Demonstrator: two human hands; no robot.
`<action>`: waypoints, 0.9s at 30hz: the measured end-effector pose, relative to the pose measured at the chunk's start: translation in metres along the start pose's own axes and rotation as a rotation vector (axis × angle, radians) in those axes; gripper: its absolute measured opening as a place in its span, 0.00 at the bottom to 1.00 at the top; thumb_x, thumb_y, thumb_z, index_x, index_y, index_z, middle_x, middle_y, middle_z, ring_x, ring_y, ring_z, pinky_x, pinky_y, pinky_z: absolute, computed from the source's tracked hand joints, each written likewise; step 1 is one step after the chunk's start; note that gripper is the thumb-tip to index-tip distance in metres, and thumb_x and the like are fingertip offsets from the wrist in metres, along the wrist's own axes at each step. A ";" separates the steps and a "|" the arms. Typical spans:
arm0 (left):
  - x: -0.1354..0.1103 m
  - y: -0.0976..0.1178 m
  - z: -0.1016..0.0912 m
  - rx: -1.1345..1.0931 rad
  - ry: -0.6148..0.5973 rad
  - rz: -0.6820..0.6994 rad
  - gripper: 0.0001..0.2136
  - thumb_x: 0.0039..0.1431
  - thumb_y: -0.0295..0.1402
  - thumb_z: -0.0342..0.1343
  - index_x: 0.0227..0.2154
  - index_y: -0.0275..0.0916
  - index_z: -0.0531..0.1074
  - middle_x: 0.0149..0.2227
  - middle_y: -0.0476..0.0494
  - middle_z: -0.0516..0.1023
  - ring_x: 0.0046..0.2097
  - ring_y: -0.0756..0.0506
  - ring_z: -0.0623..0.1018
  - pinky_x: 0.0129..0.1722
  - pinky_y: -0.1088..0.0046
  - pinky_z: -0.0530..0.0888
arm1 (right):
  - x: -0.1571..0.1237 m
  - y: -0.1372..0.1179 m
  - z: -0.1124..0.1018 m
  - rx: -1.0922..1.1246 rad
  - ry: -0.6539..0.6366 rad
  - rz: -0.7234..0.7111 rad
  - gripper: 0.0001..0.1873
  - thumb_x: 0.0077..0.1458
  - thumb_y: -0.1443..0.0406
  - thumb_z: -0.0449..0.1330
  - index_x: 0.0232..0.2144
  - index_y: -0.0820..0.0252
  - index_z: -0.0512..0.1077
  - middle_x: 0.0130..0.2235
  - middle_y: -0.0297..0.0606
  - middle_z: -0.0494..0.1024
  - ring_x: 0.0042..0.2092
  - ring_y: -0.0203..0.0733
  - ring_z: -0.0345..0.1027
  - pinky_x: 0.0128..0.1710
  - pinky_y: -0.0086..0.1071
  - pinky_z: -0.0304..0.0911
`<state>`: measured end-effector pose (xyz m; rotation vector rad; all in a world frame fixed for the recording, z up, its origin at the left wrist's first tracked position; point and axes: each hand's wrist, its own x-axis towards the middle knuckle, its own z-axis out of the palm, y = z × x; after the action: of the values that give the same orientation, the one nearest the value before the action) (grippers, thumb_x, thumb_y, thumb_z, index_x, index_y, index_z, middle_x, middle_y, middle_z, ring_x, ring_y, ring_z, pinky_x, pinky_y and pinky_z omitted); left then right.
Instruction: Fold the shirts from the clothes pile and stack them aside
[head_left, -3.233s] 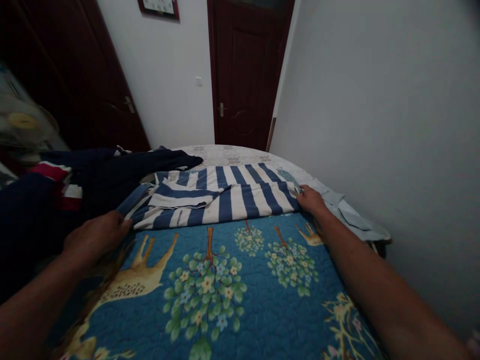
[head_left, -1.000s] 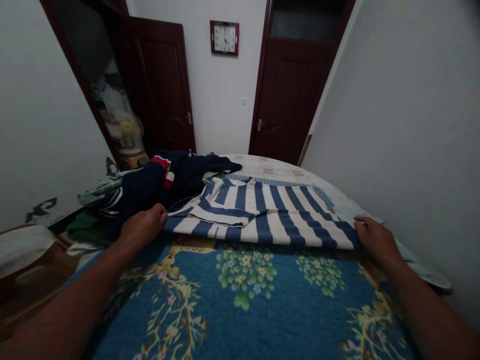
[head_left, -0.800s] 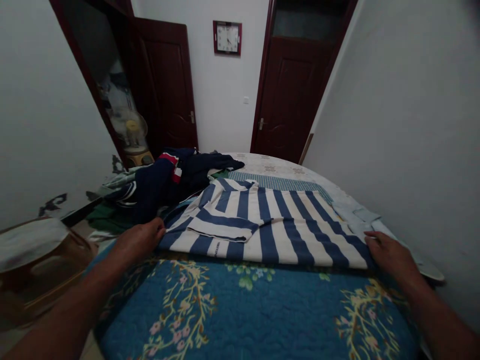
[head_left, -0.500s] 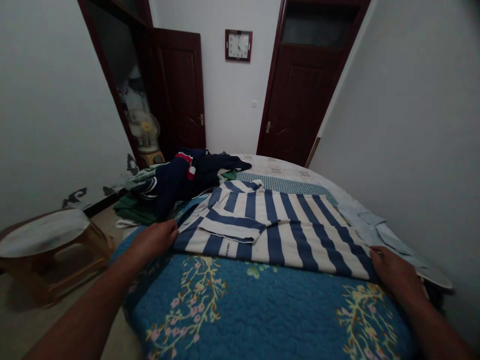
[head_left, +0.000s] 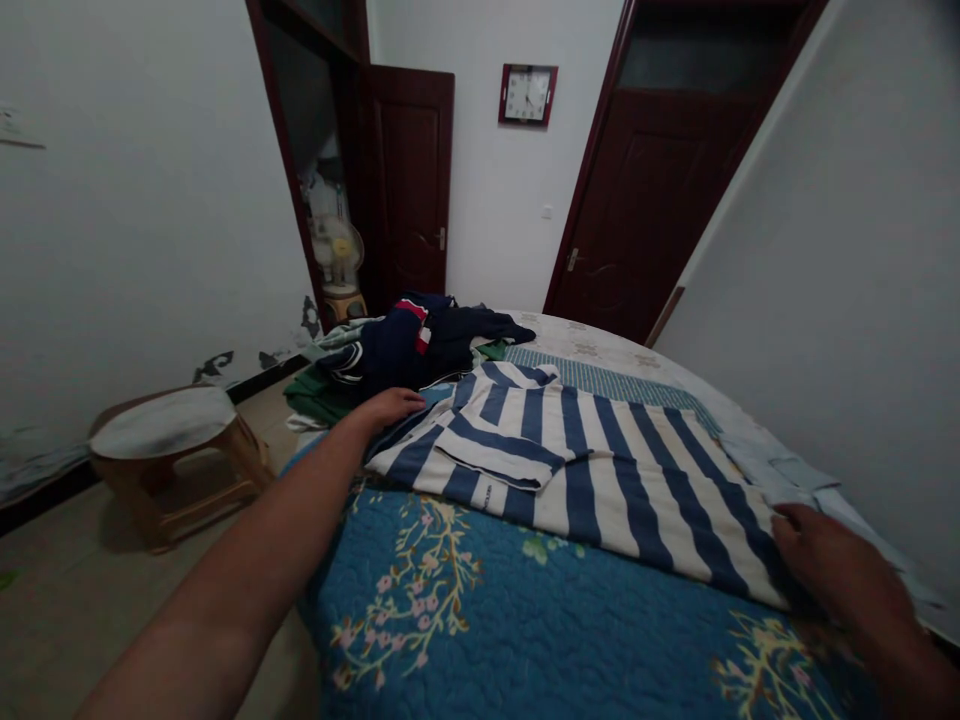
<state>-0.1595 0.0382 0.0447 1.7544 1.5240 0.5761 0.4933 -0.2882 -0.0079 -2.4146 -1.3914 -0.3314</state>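
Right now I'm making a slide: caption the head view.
Left hand and right hand at opposite ends of a striped shirt on a quilt, dark clothes piled beyond.

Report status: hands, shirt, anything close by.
Left hand and right hand at opposite ends of striped shirt; grips unclear. Shirt spread over quilt, one sleeve across it. Clothes pile beyond left hand.

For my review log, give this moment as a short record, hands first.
Left hand: by the left end of the shirt, grip unclear
Right hand: at the shirt's right end, grip unclear
Shirt: striped blue and white, spread out, one sleeve across it
Near side: blue flowered quilt
Beyond left hand: heap of clothes
Left side: stool
Background: clock
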 end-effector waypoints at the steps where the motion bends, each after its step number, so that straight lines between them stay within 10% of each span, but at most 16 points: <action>1: 0.005 0.002 0.002 -0.035 -0.038 -0.004 0.23 0.47 0.48 0.71 0.44 0.40 0.85 0.46 0.40 0.89 0.51 0.35 0.85 0.50 0.64 0.80 | 0.006 -0.013 -0.002 -0.046 -0.037 -0.006 0.25 0.62 0.51 0.52 0.45 0.54 0.85 0.47 0.64 0.84 0.42 0.61 0.81 0.44 0.54 0.70; 8: 0.016 0.004 0.012 -0.418 -0.362 -0.098 0.28 0.32 0.49 0.77 0.38 0.41 0.84 0.42 0.36 0.89 0.43 0.31 0.87 0.43 0.58 0.83 | 0.050 -0.117 0.015 0.065 -0.091 -0.231 0.21 0.63 0.55 0.53 0.46 0.57 0.83 0.47 0.49 0.86 0.46 0.57 0.81 0.48 0.46 0.73; 14: 0.017 -0.018 0.015 -0.208 0.038 -0.056 0.20 0.46 0.51 0.68 0.35 0.40 0.79 0.33 0.42 0.86 0.35 0.38 0.85 0.34 0.65 0.80 | 0.042 -0.199 0.068 0.252 -0.023 -0.444 0.19 0.68 0.61 0.52 0.49 0.59 0.80 0.49 0.49 0.84 0.49 0.52 0.79 0.52 0.44 0.71; 20: 0.028 -0.023 0.018 0.155 0.166 -0.047 0.08 0.52 0.39 0.66 0.28 0.39 0.78 0.35 0.37 0.85 0.44 0.34 0.84 0.42 0.66 0.77 | 0.029 -0.211 0.094 0.202 0.075 -0.608 0.14 0.67 0.65 0.54 0.45 0.60 0.80 0.44 0.49 0.82 0.47 0.54 0.74 0.53 0.48 0.68; 27: 0.003 -0.004 0.017 0.541 0.209 0.100 0.20 0.60 0.36 0.63 0.54 0.42 0.81 0.56 0.32 0.81 0.57 0.32 0.80 0.57 0.61 0.74 | 0.032 -0.206 0.094 0.237 0.097 -0.600 0.15 0.66 0.66 0.55 0.47 0.59 0.80 0.45 0.49 0.82 0.48 0.56 0.73 0.54 0.50 0.68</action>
<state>-0.1486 0.0374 0.0307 2.2422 1.8699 0.4287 0.3330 -0.1297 -0.0479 -1.7314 -1.9618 -0.3900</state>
